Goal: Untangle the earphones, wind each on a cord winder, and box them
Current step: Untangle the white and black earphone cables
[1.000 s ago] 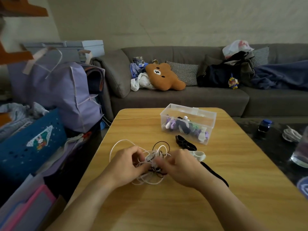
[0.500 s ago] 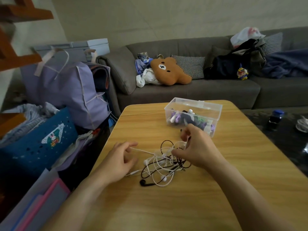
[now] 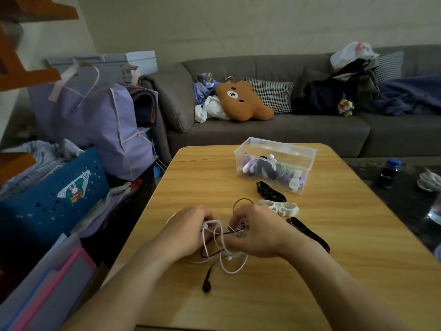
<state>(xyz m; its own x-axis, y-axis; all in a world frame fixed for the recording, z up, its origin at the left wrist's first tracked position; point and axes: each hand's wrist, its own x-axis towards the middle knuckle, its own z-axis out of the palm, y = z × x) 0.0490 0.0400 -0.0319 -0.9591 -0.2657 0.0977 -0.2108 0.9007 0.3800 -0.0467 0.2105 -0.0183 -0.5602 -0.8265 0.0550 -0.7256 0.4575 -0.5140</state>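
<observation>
White + black earphones [image 3: 222, 244], tangled, sit btwn left hand [image 3: 188, 231] & right hand [image 3: 256, 231] on bench [image 3: 334, 271], both grips pinching cords; black bud trails toward person, box [image 3: 274, 163] beyond right hand.

Both hands' fingers [image 3: 210, 217] in tangled white and black earphones [image 3: 222, 244] on wooden table [image 3: 334, 259], near clear box [image 3: 274, 163].
</observation>
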